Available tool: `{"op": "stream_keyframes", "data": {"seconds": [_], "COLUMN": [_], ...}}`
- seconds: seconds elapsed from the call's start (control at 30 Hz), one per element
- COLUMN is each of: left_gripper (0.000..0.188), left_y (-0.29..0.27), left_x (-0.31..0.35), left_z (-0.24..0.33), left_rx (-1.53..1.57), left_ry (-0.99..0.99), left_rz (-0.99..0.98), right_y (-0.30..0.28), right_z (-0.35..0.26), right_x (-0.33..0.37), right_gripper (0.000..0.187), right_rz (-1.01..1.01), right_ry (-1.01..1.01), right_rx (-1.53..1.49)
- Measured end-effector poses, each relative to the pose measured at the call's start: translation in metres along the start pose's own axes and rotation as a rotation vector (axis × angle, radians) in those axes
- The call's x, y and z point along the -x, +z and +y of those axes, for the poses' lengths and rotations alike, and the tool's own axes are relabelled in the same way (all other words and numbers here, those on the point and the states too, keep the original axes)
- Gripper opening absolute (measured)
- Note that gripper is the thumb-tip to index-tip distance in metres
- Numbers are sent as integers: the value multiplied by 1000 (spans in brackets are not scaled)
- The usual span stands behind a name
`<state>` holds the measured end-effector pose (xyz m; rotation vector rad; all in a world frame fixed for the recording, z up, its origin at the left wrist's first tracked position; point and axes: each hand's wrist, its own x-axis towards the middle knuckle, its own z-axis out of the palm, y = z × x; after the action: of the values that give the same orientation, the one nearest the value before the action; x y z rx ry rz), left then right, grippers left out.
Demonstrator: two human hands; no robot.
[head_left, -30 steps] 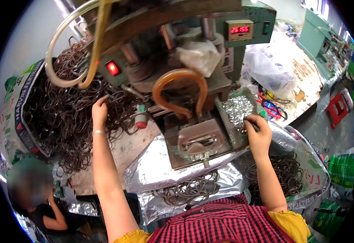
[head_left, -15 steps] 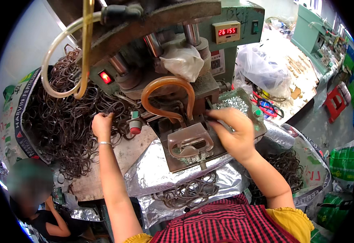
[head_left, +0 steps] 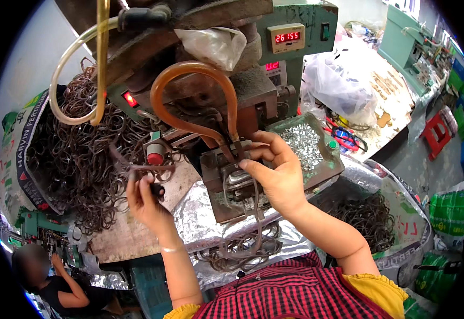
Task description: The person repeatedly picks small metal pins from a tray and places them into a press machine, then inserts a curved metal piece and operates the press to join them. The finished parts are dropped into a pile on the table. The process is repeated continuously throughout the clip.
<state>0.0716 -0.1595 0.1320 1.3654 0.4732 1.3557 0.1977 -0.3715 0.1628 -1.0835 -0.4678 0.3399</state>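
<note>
My left hand (head_left: 149, 204) is raised in front of the heap of dark loops, fingers closed on a brown loop-like piece (head_left: 160, 167), smeared by motion. At the press, my right hand (head_left: 279, 173) has thumb and fingers pinched on a thin dark loop (head_left: 257, 199) that hangs over the near side of the die block. Its exact shape is blurred. The die block (head_left: 218, 207) lies beneath the right fingers, with a thick amber hose (head_left: 160, 87) arching above it. Part of the die is hidden by my hand.
The heap of dark loops (head_left: 78, 154) fills the left side. More loops lie on silver foil (head_left: 189, 234) near my body. A tray of small metal bits (head_left: 301, 141) sits right of the press. A red button (head_left: 155, 158) stands between my hands. Another person (head_left: 67, 287) sits lower left.
My left hand has left the heap, moving right and nearer me with a brown piece. My right hand has moved left onto the die and pinches a loop. The view has shifted.
</note>
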Motion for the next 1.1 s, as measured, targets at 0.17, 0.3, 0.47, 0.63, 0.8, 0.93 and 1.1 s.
{"op": "stream_keyframes", "data": {"seconds": [0.17, 0.3, 0.47, 0.63, 0.8, 0.93, 1.1], "left_gripper": [23, 28, 28, 33, 26, 23, 32], "left_y": [17, 30, 56, 43, 47, 29, 55], "left_x": [37, 45, 5, 9, -3, 23, 46], "left_z": [57, 46, 53, 60, 47, 43, 41], "left_rx": [-566, -290, -211, 9, -298, -424, -341], "left_ry": [848, 824, 733, 596, 814, 933, 927], "left_rz": [-494, -536, -35, -265, -233, -347, -688], "right_y": [3, 2, -6, -2, 1, -25, -115], "right_z": [-24, -28, -10, 0, -3, -15, -5], "right_x": [23, 20, 15, 7, 0, -1, 39], "right_gripper": [52, 53, 33, 11, 11, 19, 25], "right_rz": [-15, -72, -35, 1, 11, -164, 299], "right_ry": [46, 152, -156, -265, -232, -333, -122], "right_rx": [-37, -114, 406, 547, 439, 659, 1537]}}
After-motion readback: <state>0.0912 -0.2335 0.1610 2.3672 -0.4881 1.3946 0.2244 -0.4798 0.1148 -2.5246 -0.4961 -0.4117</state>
